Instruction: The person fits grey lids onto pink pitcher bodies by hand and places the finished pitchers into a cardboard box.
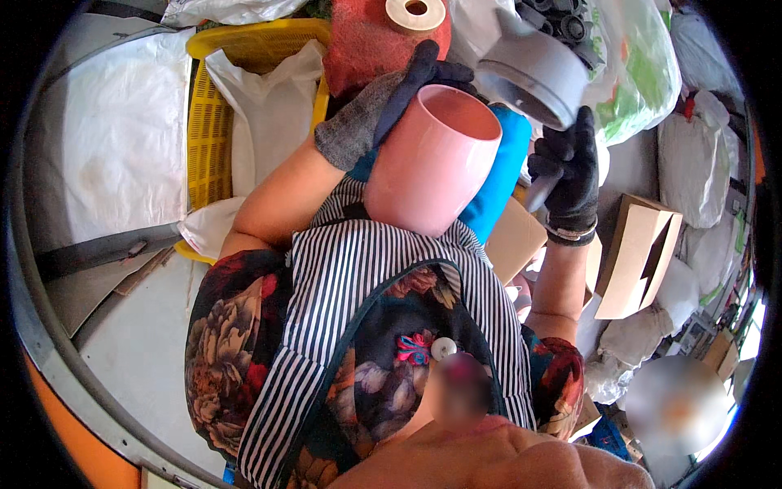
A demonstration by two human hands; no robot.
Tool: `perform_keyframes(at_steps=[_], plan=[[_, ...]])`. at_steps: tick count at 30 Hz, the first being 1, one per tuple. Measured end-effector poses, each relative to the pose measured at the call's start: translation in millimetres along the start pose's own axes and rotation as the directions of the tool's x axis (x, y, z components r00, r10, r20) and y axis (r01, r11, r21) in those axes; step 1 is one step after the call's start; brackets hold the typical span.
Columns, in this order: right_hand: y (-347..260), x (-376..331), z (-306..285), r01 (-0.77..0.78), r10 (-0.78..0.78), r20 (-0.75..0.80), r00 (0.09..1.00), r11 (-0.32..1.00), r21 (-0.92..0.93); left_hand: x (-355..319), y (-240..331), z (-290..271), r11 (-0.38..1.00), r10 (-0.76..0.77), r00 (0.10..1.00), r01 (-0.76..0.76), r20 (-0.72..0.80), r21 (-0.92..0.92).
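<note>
My left hand, in a grey and black work glove, grips a glossy pink cup-shaped container round its far left side. The container tilts, with its hollow mouth up and its base by my striped apron. To its right is my right hand, in a dark glove, its index finger raised and its other fingers curled round something grey that I cannot make out. Just above that fingertip is a blurred grey ring-shaped plastic part; whether the finger touches it is unclear.
A yellow plastic basket with a white bag stands at left. Beyond my hands lie a roll of tape on red cloth and dark plastic parts beside a clear bag. Cardboard boxes and white sacks stand at right.
</note>
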State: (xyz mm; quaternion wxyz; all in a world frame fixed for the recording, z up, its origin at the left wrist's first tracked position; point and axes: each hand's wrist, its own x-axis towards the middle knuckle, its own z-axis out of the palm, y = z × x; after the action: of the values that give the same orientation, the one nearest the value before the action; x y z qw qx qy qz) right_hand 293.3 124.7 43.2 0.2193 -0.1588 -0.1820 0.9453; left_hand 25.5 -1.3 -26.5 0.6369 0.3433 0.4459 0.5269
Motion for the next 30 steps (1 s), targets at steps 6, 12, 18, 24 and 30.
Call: perform_keyframes(at_steps=[6,12,18,24,30], plan=[[15.9,8.2,-3.7,-0.081,-0.031,-0.399,0.917,0.962,-0.262,7.7,-9.7,-1.4,0.99,0.012,0.996,0.001,-0.089,0.14],[28.3,20.4,3.4,-0.111,-0.153,-0.501,0.852,0.882,-0.458,10.3,-11.2,-7.5,0.98,0.085,0.996,-0.084,0.002,0.18],[26.7,25.1,2.3,-0.14,-0.213,-0.535,0.817,0.828,-0.543,6.0,1.9,-11.1,0.871,0.159,0.978,-0.202,0.132,0.448],[31.8,27.9,-7.1,-0.042,-0.378,-0.286,0.881,0.538,-0.842,9.8,-3.4,-9.8,0.852,0.275,0.961,-0.246,0.005,0.462],[43.7,31.0,-14.0,-0.065,-0.455,-0.425,0.782,0.62,-0.782,11.3,10.0,-5.5,0.956,0.115,0.989,-0.084,-0.093,0.283]])
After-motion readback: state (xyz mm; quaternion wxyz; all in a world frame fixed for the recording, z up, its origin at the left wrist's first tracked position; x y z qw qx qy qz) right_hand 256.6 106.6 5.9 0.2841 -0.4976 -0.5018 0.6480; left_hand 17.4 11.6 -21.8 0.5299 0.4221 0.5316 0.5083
